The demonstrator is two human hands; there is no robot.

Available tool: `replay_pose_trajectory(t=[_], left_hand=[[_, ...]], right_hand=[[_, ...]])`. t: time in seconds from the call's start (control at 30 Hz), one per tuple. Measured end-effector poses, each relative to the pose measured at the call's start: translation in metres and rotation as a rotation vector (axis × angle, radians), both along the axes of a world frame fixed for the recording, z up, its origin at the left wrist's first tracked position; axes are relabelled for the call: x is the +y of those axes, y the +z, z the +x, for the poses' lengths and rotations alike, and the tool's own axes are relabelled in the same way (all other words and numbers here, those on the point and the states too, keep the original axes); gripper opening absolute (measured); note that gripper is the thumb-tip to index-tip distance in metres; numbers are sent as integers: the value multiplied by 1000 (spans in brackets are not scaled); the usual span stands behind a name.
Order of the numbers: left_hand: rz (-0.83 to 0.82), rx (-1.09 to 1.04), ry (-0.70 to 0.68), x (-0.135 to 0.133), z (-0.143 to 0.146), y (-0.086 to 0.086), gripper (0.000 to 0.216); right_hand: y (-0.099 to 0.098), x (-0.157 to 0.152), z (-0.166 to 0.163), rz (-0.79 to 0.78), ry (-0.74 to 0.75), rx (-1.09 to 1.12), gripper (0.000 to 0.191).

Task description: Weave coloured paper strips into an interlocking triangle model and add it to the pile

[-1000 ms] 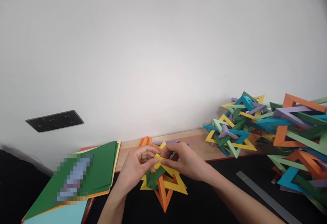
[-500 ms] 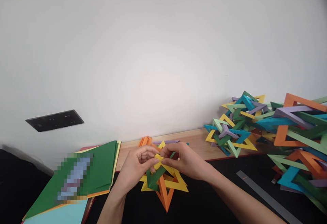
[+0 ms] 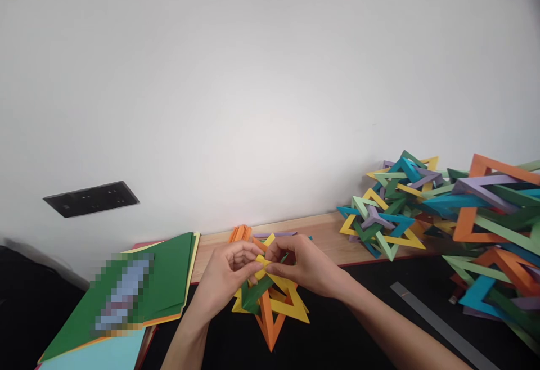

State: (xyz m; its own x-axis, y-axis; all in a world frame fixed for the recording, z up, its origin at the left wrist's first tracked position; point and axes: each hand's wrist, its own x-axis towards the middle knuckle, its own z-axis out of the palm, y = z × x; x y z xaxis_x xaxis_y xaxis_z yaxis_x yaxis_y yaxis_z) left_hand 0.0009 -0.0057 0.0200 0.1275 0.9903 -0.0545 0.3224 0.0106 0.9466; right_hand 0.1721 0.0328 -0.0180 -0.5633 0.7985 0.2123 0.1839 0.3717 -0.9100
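Between my two hands is a folded paper star model [image 3: 289,306] made of interlocking yellow, green and orange strips. My left hand [image 3: 228,271] pinches a yellow piece near the top of the model from the left. From the right, my right hand [image 3: 301,263] pinches the same yellow part, thumb and fingers almost meeting the left fingertips. An orange point of the model hangs downward over the black mat. My fingers hide part of the yellow join.
Finished multicoloured paper stars [image 3: 375,218] are piled at the right. A grey ruler [image 3: 439,322] lies on the black mat. Stacked coloured paper [image 3: 169,280] sits at the left, with a pixelated item on it. Folded orange strips [image 3: 240,233] lie behind my hands. A black socket panel [image 3: 90,198] is on the wall.
The lower points of the paper star have tilted slightly to the left. Both hands keep nearly the same pinch and place.
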Motion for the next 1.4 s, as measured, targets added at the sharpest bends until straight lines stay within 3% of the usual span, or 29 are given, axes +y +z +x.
replay_pose_trajectory(t=[0.33,0.5,0.7,1.07,1.3,1.4], left_hand=[[52,-17,28,-1,3,-5,10],[177,69,143,0,2,-10,17],[353,121,199,1,3,-24,11],[295,36,283,-2,9,-25,9],[241,35,250,-1,9,-24,13],[261,51,207,-1,9,-26,13]], right_hand=[[-2,-1,-5,-33,-28,70,7],[-7,-1,-8,-51,-53,162,14],[-11,0,-9,-52,-99,180,14],[-14,0,-10,-71,-131,185,16],[-16,3,-11,-74,-148,167,18],[-11,0,-10,4,-137,81,13]])
